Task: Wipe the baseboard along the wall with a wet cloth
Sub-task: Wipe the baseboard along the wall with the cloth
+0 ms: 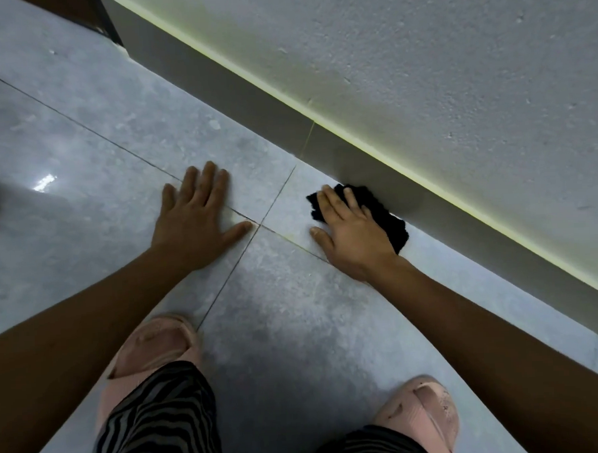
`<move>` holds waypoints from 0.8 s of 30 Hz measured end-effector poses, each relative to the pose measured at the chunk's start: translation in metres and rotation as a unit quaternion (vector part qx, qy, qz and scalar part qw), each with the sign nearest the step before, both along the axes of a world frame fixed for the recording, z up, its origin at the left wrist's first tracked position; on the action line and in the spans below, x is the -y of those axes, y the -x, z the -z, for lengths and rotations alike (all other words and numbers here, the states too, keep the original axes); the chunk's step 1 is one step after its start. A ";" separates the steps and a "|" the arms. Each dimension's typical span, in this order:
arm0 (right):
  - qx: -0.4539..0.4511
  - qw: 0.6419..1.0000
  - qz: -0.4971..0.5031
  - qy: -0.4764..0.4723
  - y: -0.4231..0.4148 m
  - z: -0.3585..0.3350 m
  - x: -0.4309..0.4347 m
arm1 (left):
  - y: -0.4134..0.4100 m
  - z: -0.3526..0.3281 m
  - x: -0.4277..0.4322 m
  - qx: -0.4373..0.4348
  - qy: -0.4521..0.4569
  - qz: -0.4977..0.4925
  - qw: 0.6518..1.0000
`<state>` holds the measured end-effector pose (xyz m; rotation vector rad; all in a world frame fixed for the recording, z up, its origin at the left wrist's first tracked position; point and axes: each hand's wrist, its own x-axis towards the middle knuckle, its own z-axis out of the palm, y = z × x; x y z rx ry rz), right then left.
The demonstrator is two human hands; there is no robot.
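The right hand [354, 234], fingers spread, presses a crumpled black cloth [389, 219] seemingly against the grey baseboard [251, 101]. The left hand [196, 220] lies flat, fingers spread, on the grey tiled floor [115, 131].

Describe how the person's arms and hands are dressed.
Both forearms are bare, with no sleeves in view. The left hand and right hand wear no gloves, rings, watch or bracelets that I can see. Fingernails are short and unpainted.

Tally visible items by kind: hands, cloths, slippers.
Hands: 2, left hand flat on the floor, right hand pressing the cloth
Cloths: 1, black cloth at the baseboard
Slippers: 2, pink
Total: 5
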<state>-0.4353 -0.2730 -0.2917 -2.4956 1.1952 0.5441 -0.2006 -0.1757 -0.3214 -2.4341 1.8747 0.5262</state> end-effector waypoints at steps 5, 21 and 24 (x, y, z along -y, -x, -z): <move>0.078 0.996 -0.036 -0.021 -0.030 -0.007 0.015 | 0.000 0.002 -0.001 0.000 0.002 -0.005 1.000; 0.061 0.997 -0.038 0.001 -0.057 0.006 0.012 | -0.014 -0.002 -0.006 0.021 -0.007 -0.023 1.000; 0.063 0.997 -0.042 -0.004 -0.074 0.006 0.014 | -0.015 0.000 -0.007 0.034 -0.018 -0.045 0.998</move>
